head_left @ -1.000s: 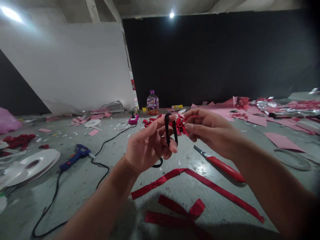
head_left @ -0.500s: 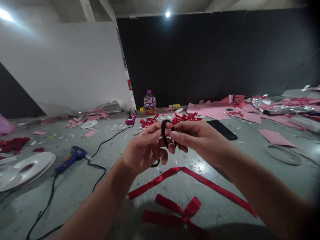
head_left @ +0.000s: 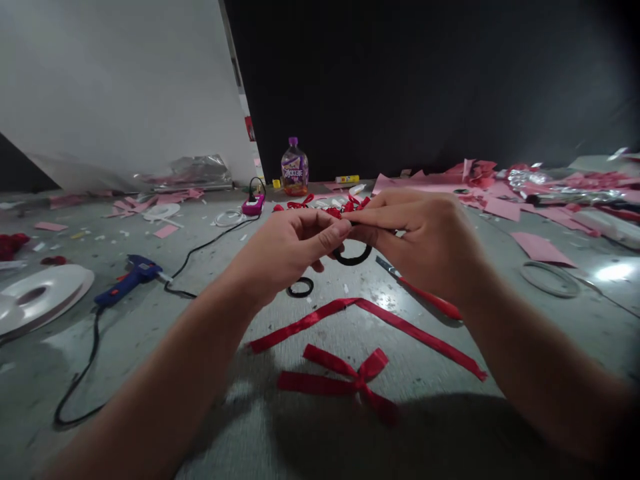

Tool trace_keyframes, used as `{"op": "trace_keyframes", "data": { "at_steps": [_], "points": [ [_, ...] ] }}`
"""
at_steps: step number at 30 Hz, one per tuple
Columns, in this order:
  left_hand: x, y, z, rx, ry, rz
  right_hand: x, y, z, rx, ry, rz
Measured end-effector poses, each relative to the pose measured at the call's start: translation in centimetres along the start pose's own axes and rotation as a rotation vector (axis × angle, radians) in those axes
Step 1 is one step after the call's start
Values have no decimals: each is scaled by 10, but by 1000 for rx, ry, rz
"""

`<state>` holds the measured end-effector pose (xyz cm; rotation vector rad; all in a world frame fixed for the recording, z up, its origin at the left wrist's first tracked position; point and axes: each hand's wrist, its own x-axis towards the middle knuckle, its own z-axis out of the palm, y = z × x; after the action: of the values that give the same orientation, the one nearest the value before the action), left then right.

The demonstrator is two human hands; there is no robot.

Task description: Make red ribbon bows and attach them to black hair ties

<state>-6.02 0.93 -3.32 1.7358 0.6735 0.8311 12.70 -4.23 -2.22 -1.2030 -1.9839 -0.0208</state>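
Note:
A black ring-shaped band (head_left: 353, 260) hangs below the fingertips of my right hand (head_left: 425, 237), which is closed on it. My left hand (head_left: 295, 250) has thumb and forefinger pinched together, touching the right fingertips; the band's upper part is hidden there, and whether the left fingers grip it is unclear. On the grey surface below lies a second, smaller black ring (head_left: 300, 287). Nearer to me are a long bent red ribbon (head_left: 420, 333) and a tied red ribbon bow (head_left: 357, 383). A tool with a red handle (head_left: 435, 301) lies partly under my right hand.
At left are a blue glue gun (head_left: 127, 280) with a black cord and a white spool (head_left: 45, 293). A purple-capped bottle (head_left: 295, 168) stands at the back. Pink paper (head_left: 543, 249) and a grey coil (head_left: 550, 279) lie at right.
The view has tilted downward. Both hands have turned, fingertips now together, and the band hangs lower beneath them. The small ring and the red-handled tool show more fully, while the phone is now hidden.

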Motion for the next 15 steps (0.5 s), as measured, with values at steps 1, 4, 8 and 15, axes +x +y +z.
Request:
{"op": "trace_keyframes", "data": {
  "at_steps": [1,4,8,15],
  "points": [
    [0,0,-1,40,13,7,0,1,1,16,-4,9],
    [1,0,-8,47,-9,42,1,5,4,129,-44,31],
    [1,-3,-23,-18,-112,41,9,11,-2,361,-171,49],
    [2,-2,-43,-58,-16,0,-10,46,-17,85,-67,316]
  ]
}}
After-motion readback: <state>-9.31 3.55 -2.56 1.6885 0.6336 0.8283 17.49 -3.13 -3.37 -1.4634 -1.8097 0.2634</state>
